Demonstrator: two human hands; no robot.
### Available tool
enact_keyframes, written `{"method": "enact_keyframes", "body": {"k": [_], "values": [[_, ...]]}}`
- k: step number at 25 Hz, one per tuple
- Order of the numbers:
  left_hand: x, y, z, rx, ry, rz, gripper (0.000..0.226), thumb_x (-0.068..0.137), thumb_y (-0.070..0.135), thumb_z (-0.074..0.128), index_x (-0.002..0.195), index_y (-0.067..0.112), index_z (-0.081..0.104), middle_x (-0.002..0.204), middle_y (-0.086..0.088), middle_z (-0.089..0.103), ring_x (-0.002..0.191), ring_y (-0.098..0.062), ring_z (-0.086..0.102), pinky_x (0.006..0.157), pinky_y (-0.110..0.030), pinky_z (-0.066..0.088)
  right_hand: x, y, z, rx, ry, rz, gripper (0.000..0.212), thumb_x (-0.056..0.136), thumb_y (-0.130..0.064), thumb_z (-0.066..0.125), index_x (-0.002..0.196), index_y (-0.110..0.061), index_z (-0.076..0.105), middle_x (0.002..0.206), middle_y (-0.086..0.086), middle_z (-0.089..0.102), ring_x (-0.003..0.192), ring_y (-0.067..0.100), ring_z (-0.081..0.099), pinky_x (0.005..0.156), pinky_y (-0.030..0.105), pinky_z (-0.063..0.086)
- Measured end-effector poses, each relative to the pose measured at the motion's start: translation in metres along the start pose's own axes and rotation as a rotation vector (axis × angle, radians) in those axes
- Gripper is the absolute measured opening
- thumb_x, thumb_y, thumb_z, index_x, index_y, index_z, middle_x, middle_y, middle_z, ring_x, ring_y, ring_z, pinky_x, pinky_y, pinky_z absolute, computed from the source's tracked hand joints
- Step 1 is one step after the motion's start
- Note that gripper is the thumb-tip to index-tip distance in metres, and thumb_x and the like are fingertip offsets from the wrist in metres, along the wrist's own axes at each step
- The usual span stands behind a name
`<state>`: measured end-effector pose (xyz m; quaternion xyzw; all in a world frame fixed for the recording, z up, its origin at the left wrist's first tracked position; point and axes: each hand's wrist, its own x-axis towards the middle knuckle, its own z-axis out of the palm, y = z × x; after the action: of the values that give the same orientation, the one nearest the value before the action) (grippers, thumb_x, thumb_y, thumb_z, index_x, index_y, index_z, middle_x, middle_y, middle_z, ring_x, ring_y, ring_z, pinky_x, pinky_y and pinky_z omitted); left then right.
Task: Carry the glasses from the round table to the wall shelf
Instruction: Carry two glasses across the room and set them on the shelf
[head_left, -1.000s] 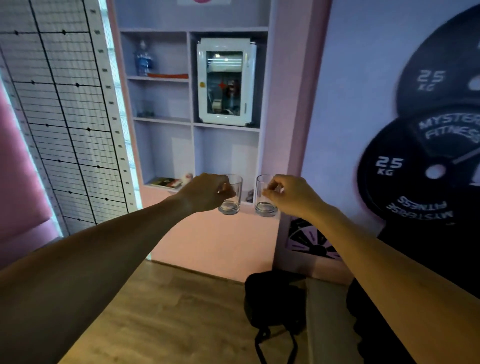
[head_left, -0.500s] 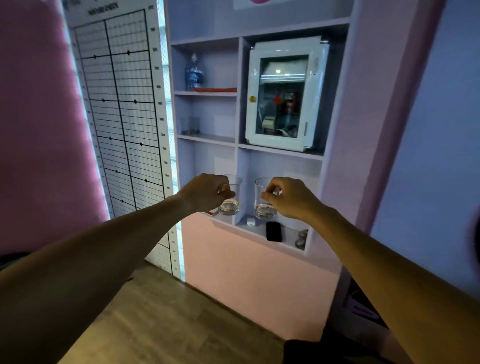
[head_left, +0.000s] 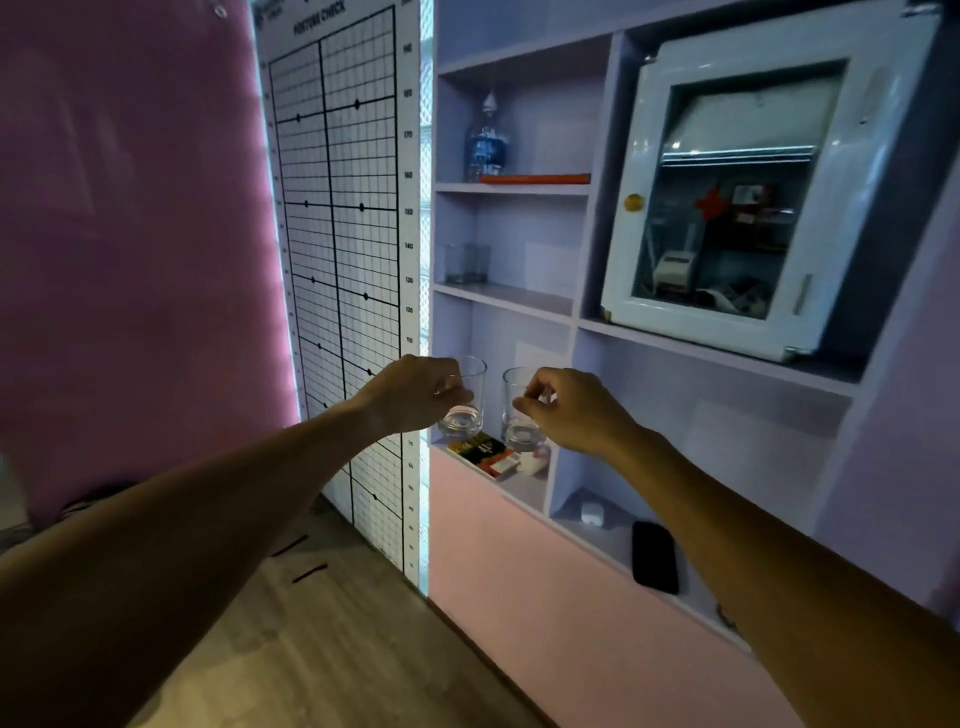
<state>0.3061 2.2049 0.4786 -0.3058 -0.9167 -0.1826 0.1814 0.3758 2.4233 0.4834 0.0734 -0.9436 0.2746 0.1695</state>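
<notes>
Two glasses held up near the shelf (head_left: 511, 299)

Left glass (head_left: 464, 399) is pinched by left hand (head_left: 410, 395), right glass (head_left: 521, 410) by right hand (head_left: 574, 410), fingers closed on rims.

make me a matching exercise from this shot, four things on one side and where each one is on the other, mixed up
Things:
1. water bottle
2. black phone
3. left hand's glass
4. empty glasses already stored

Places:
A. lowest right compartment of the wall shelf, lying flat
B. middle left compartment, at its left end
C. top left compartment, beside an orange strip
D. held in the air in front of the lower left compartment

Pairs: 1-C, 2-A, 3-D, 4-B
</notes>
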Motion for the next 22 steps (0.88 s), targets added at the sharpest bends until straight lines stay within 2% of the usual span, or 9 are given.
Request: {"method": "enact_keyframes", "body": {"k": [4, 6, 8, 11, 13, 17, 22], "values": [[0.061, -0.067, 0.015, 0.026, 0.005, 0.001, 0.027, 0.094, 0.036, 0.061, 0.087, 0.010, 0.060, 0.083, -0.005, 0.067, 0.072, -0.019, 0.056, 0.065, -0.026, 0.037, 0.087, 0.014, 0.035, 0.007, 0.011, -0.019, 0.018, 0.093, -0.035, 0.063, 0.098, -0.017, 0.064, 0.111, 0.004, 0.068, 0.090, 0.013, 0.056, 0.069, 0.020, 0.041], [0.095, -0.094, 0.019, 0.026, 0.010, 0.011, 0.026, 0.094, 0.035, 0.061, 0.089, 0.010, 0.061, 0.079, -0.001, 0.062, 0.073, -0.020, 0.059, 0.065, -0.026, 0.037, 0.131, 0.019, 0.042, -0.009, 0.026, -0.018, 0.017, 0.093, -0.034, 0.063, 0.097, -0.017, 0.064, 0.111, 0.005, 0.068, 0.089, 0.014, 0.056, 0.066, 0.020, 0.040], [0.136, -0.125, 0.017, 0.013, 0.014, 0.020, 0.026, 0.094, 0.035, 0.061, 0.089, 0.010, 0.061, 0.078, 0.000, 0.061, 0.075, -0.022, 0.061, 0.065, -0.026, 0.038, 0.184, 0.020, 0.045, -0.032, 0.073, -0.022, 0.019, 0.093, -0.034, 0.063, 0.099, -0.016, 0.066, 0.107, 0.004, 0.068, 0.088, 0.014, 0.055, 0.070, 0.021, 0.039], [0.198, -0.162, 0.009, -0.001, 0.053, 0.043, 0.024, 0.094, 0.034, 0.061, 0.094, 0.011, 0.065, 0.089, -0.007, 0.070, 0.078, -0.021, 0.063, 0.067, -0.027, 0.042, 0.254, 0.020, 0.045, -0.031, 0.175, -0.032, 0.021, 0.093, -0.033, 0.063, 0.101, -0.014, 0.066, 0.093, -0.001, 0.061, 0.083, 0.015, 0.055, 0.061, 0.017, 0.036], [0.232, -0.175, 0.005, -0.069, 0.108, 0.037, 0.021, 0.094, 0.033, 0.060, 0.101, 0.014, 0.067, 0.092, -0.006, 0.071, 0.082, -0.022, 0.065, 0.070, -0.028, 0.045, 0.292, 0.025, 0.044, -0.025, 0.244, -0.047, 0.019, 0.093, -0.032, 0.063, 0.099, -0.014, 0.066, 0.088, -0.003, 0.060, 0.080, 0.015, 0.056, 0.060, 0.016, 0.037], [0.292, -0.199, 0.019, -0.065, 0.128, 0.038, 0.030, 0.095, 0.040, 0.056, 0.109, 0.014, 0.066, 0.103, -0.004, 0.073, 0.087, -0.019, 0.067, 0.072, -0.025, 0.045, 0.357, 0.048, 0.051, -0.034, 0.335, -0.008, 0.021, 0.093, -0.034, 0.062, 0.099, -0.015, 0.067, 0.095, 0.003, 0.068, 0.083, 0.018, 0.059, 0.072, 0.027, 0.045], [0.350, -0.219, 0.041, -0.068, 0.110, 0.026, 0.025, 0.094, 0.039, 0.055, 0.109, 0.021, 0.064, 0.103, -0.005, 0.074, 0.089, -0.022, 0.070, 0.071, -0.026, 0.050, 0.416, 0.080, 0.055, 0.015, 0.335, 0.032, 0.017, 0.094, -0.031, 0.061, 0.098, -0.015, 0.065, 0.096, 0.003, 0.068, 0.088, 0.020, 0.061, 0.073, 0.029, 0.047]]}}
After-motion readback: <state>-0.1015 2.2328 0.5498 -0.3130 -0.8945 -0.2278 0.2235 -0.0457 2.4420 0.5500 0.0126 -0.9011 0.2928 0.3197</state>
